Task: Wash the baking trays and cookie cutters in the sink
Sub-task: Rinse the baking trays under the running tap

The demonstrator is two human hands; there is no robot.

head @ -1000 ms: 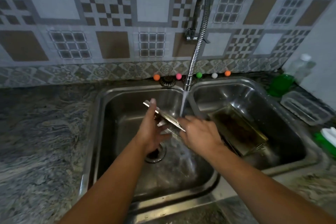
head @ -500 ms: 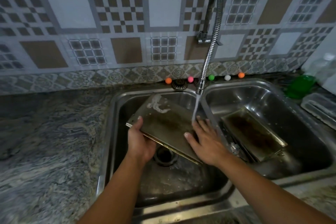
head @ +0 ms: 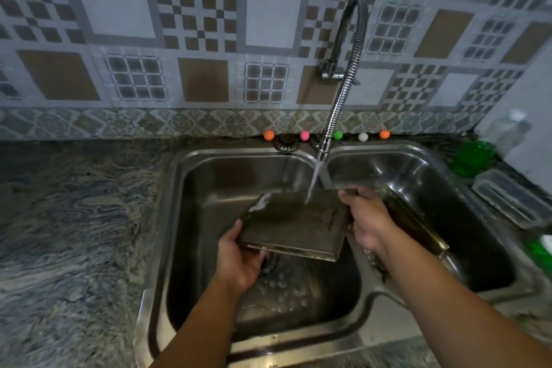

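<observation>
A dark rectangular baking tray (head: 294, 224) is held roughly flat over the left basin (head: 209, 185) of a steel double sink. My left hand (head: 239, 260) grips its near left corner from below. My right hand (head: 366, 218) grips its right edge. Water from the flexible faucet (head: 343, 98) falls onto the tray's far side, where a patch of foam sits at the far left corner. A second baking tray (head: 418, 224) leans in the right basin (head: 418, 170), partly hidden by my right hand. No cookie cutters show.
Granite counter (head: 74, 233) spreads to the left. Small coloured balls (head: 304, 135) line the back ledge. A green object (head: 472, 158), a clear bottle (head: 512, 131) and a clear plastic container (head: 507, 200) stand at the right; something green and white (head: 542, 248) lies at the right edge.
The tray went from edge-on under the stream to lying flat. My right hand moved from the tray's surface to its right edge; my left hand stayed on the near left corner.
</observation>
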